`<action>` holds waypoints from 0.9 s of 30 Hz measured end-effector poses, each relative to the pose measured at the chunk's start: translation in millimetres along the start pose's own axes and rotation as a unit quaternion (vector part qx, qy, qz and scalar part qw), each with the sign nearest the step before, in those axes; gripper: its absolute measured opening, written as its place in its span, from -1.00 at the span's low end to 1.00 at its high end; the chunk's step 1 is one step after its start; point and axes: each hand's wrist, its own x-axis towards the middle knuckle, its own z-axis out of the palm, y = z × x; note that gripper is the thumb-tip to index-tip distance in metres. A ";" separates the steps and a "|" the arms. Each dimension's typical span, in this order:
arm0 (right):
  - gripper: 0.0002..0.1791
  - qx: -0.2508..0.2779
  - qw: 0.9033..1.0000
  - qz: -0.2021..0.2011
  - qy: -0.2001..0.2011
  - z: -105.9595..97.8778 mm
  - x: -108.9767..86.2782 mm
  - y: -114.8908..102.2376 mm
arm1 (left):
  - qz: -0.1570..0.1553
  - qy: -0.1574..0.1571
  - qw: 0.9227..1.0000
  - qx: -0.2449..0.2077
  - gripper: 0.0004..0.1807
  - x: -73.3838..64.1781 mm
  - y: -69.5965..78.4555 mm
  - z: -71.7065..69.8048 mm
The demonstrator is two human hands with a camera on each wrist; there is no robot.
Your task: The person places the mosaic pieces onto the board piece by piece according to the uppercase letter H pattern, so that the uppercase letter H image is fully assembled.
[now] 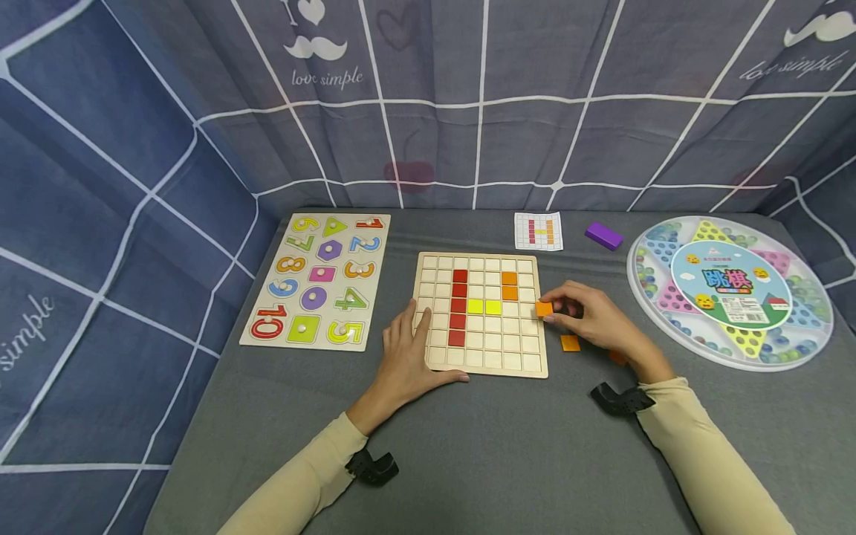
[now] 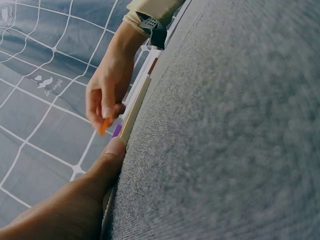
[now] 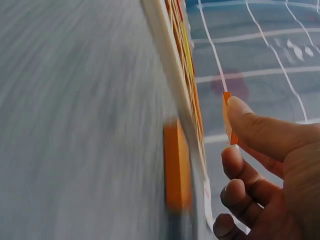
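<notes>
A wooden grid board (image 1: 503, 361) lies in the middle of the table. On it are a column of several red tiles (image 1: 458, 305), two yellow tiles (image 1: 484, 307) side by side and two orange tiles (image 1: 510, 285) one below the other. My left hand (image 1: 409, 355) rests at the board's lower left corner, fingers extended, thumb along the front edge. Between thumb and fingertips my right hand (image 1: 588, 316) pinches an orange square tile (image 3: 228, 119), raised by the board's right edge. Another orange tile (image 1: 570, 342) lies on the table below that hand; one more (image 1: 617, 357) is partly hidden under the wrist.
A small card (image 1: 538, 244) with a coloured grid pattern lies behind the board, beside a purple block (image 1: 604, 235). To the left is a number and shape puzzle board (image 1: 314, 297). A round Chinese checkers set (image 1: 731, 286) sits at the right. Patterned cloth walls surround the table.
</notes>
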 end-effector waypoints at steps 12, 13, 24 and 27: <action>-0.71 0.016 1.000 -0.009 -0.011 33.3 28.5 -16.6 | -0.011 -0.022 1.000 -0.003 0.38 0.8 3.5 1.5; -0.71 0.015 1.000 -0.010 -0.008 34.4 29.1 -16.3 | -0.011 -0.022 1.000 -0.003 0.38 0.8 3.6 1.3; -0.71 0.013 1.000 -0.001 0.007 39.1 32.9 -14.0 | -0.006 -0.012 1.000 -0.003 0.39 0.8 0.6 -0.9; -0.71 0.008 1.000 0.003 0.010 41.2 32.8 -13.4 | -0.010 -0.017 1.000 -0.002 0.39 0.7 0.1 -0.8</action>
